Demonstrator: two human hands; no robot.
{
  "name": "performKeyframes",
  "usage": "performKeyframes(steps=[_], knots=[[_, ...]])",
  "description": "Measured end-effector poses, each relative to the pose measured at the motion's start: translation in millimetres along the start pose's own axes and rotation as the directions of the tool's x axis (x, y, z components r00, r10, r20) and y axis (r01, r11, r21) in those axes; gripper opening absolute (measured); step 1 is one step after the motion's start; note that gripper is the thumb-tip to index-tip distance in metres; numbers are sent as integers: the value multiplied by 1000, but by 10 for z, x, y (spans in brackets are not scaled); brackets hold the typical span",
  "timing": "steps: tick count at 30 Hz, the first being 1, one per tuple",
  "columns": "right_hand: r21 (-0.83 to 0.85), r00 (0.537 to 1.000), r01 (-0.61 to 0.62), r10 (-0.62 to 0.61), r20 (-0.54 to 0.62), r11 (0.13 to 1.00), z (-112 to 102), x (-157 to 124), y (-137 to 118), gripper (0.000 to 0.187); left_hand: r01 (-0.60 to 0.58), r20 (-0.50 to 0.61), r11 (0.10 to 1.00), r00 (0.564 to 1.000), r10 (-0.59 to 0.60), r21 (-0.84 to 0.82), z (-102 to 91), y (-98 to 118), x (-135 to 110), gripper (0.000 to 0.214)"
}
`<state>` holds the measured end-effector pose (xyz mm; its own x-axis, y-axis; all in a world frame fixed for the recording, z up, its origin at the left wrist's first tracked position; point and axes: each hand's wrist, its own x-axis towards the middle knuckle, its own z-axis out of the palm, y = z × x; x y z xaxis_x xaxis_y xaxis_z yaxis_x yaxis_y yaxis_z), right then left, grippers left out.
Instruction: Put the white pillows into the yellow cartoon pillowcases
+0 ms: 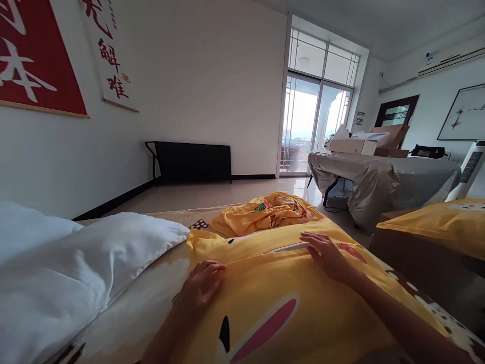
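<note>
A yellow pillowcase (pixel 265 283) with a pink-and-white rabbit-ear print lies in front of me, plumped out by a pillow. Across its far part runs a slit, and a strip of the white pillow (pixel 290 247) shows through it. My left hand (pixel 202 283) rests on the left side of the pillowcase, fingers loosely bent and apart. Over the right end of the slit lies my right hand (pixel 328 255), its fingers stretched across the fabric edge. Neither hand visibly grips the cloth.
White pillows (pixel 91 258) lie at the left. Crumpled yellow bedding (pixel 273 210) sits beyond the pillowcase. Another yellow pillow (pixel 443 225) is at the right. A plastic-covered table (pixel 379 174) with boxes stands farther back; a black folded table (pixel 193 162) leans against the wall.
</note>
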<state>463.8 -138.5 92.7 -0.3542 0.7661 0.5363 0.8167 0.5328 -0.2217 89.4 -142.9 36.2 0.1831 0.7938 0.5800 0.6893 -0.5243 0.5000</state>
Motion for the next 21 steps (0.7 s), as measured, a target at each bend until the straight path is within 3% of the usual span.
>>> performKeyframes(steps=[3,5,7,11,13,17,21], knots=[[37,956,262,-265,129,964,189,253,-705,31,-58,-28,995,998,60,84,76,63,-2,19],[11,926,326,-322,199,945,351,409,-1008,26,-59,-74,992,995,67,113,101,79,-11,16],[-26,919,321,-305,249,947,503,535,-1158,21,-47,-102,988,993,63,148,103,67,-22,25],[-62,903,377,-352,246,924,700,616,-1180,13,-56,-4,979,998,58,196,71,33,-41,15],[-114,871,477,-451,194,872,734,578,-1162,12,-92,8,976,996,92,197,52,40,-44,6],[-234,796,605,-591,134,761,709,470,-1165,19,-196,-7,948,979,204,250,-7,86,-41,15],[-238,810,586,-561,170,775,642,400,-1144,18,-237,23,939,971,239,250,-82,140,-43,15]])
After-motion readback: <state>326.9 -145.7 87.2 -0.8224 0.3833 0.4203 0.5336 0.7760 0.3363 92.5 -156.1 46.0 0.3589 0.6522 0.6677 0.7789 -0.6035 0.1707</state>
